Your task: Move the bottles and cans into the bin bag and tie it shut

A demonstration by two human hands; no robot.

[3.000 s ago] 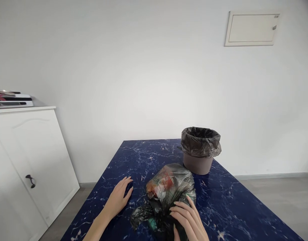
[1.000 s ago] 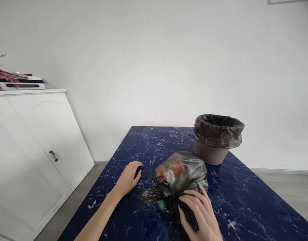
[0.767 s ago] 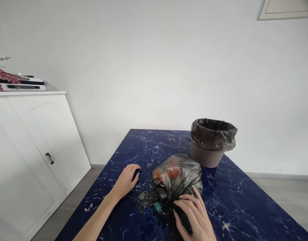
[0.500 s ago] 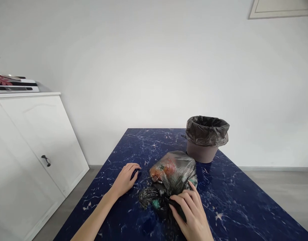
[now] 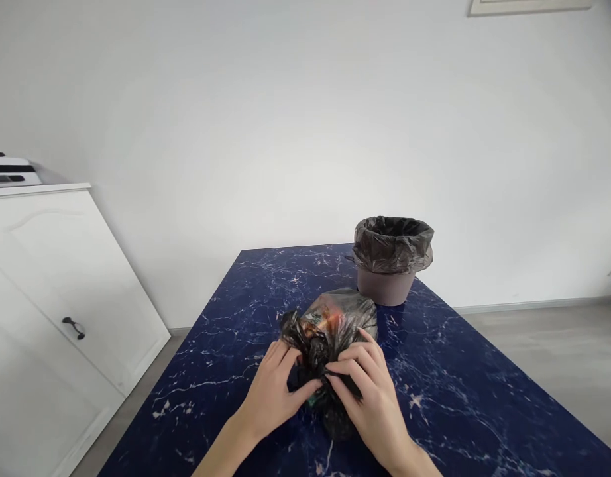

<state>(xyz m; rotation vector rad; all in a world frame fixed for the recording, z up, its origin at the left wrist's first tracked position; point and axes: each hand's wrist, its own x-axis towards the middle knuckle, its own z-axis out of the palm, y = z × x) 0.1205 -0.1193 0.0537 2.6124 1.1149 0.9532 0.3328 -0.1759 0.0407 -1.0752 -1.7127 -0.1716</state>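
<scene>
A thin black garbage bag (image 5: 352, 308) lies filled on the table, with orange and red contents showing through its stretched plastic. Its gathered neck is bunched up on the near side. My left hand (image 5: 273, 391) grips a crumpled end of that neck, fingers curled behind it and thumb in front. Closed in a pinch, my right hand (image 5: 370, 387) holds the plastic on the right of the bunch. Both sets of fingertips are partly hidden in the folds.
A brownish-grey trash bin (image 5: 385, 288) with a black liner (image 5: 392, 255) folded over its rim stands behind the bag on the dark blue marbled table (image 5: 280, 278). To the left is a white cabinet (image 5: 61, 278). A white wall (image 5: 266, 132) rises beyond the table.
My left hand has moved right from the bare tabletop onto the bag's bunched neck and closed on it. My right hand keeps its pinch. The view has turned slightly right.
</scene>
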